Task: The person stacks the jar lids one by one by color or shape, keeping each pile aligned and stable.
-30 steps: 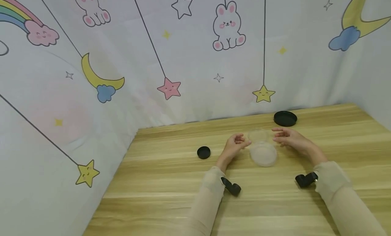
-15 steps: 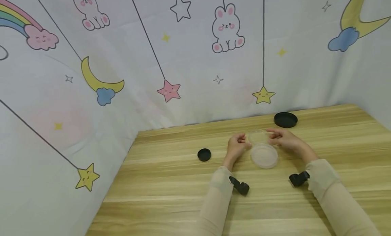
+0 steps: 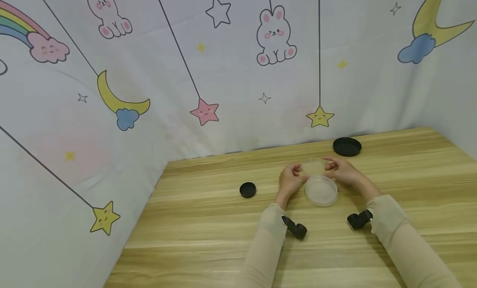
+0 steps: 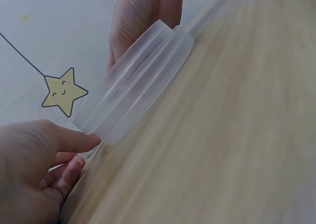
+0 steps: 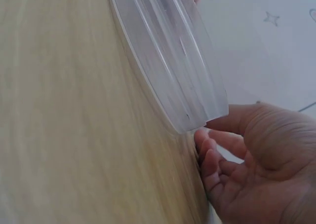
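Observation:
Two see-through round plastic pieces sit one behind the other on the table. The farther one, a clear round dish point(image 3: 313, 168), lies between the two hands, its outline faint. My left hand point(image 3: 292, 179) holds its left edge, thumb toward me and fingers curled behind. Opposite, my right hand point(image 3: 344, 170) holds the right edge with bent fingers. Just in front lies a frosted round container point(image 3: 321, 192). Its stepped side wall point(image 4: 143, 81) hides the farther dish in the left wrist view. In the right wrist view the container point(image 5: 163, 56) likewise covers the thumb's contact.
A small black round lid point(image 3: 247, 189) lies to the left on the wooden table point(image 3: 208, 226). At the back right is a larger black round lid point(image 3: 347, 147). A patterned cloth backdrop point(image 3: 231, 72) rises behind the table's far edge.
Both hands have moved inward, the left to the right and the right to the left, from beside the clear dish to its edges. The container and black lids stay in place.

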The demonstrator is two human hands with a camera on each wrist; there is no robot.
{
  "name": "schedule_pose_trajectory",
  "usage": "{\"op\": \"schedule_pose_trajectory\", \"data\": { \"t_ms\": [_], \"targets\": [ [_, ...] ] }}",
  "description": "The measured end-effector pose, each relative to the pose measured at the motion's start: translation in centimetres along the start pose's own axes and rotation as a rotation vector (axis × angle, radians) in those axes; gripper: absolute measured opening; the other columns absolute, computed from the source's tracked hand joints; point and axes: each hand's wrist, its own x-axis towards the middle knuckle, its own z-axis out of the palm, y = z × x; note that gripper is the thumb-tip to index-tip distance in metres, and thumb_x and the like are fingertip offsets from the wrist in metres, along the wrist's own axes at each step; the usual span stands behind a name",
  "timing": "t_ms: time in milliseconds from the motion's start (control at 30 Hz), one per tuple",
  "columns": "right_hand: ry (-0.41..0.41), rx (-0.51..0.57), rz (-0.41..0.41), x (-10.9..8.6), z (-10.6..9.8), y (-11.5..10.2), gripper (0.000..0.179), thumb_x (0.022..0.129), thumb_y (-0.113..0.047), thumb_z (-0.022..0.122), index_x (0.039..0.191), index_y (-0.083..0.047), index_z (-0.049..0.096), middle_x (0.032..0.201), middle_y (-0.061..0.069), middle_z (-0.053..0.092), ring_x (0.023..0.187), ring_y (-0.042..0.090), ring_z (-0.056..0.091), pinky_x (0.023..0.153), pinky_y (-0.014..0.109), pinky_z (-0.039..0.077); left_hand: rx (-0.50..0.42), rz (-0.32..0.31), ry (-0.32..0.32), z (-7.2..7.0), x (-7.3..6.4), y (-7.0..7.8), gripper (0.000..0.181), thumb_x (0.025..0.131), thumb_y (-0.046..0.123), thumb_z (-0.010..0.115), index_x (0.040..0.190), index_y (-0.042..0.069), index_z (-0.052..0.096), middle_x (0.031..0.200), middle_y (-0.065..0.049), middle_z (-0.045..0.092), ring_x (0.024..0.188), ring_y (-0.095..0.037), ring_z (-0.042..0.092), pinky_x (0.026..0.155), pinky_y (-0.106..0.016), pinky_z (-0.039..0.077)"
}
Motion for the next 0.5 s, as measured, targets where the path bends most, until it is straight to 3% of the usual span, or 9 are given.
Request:
{"op": "schedule_pose_trajectory", "data": {
  "t_ms": [500],
  "targets": [
    [0.082, 0.008, 0.004, 0.15, 0.42, 0.28, 0.059, 0.089, -0.01, 0.069, 0.138, 0.012, 0.044, 0.109, 0.022, 0.058, 0.084, 0.005, 0.052, 0.071, 0.014, 0.044, 0.039, -0.001, 0.049, 0.47, -0.3, 0.08, 0.042, 0.078, 0.017, 0.082, 0.115, 0.007, 0.065, 0.106, -0.004, 0.07, 0.083, -0.005, 0.055, 0.073, -0.018, 0.046]
  ]
}}
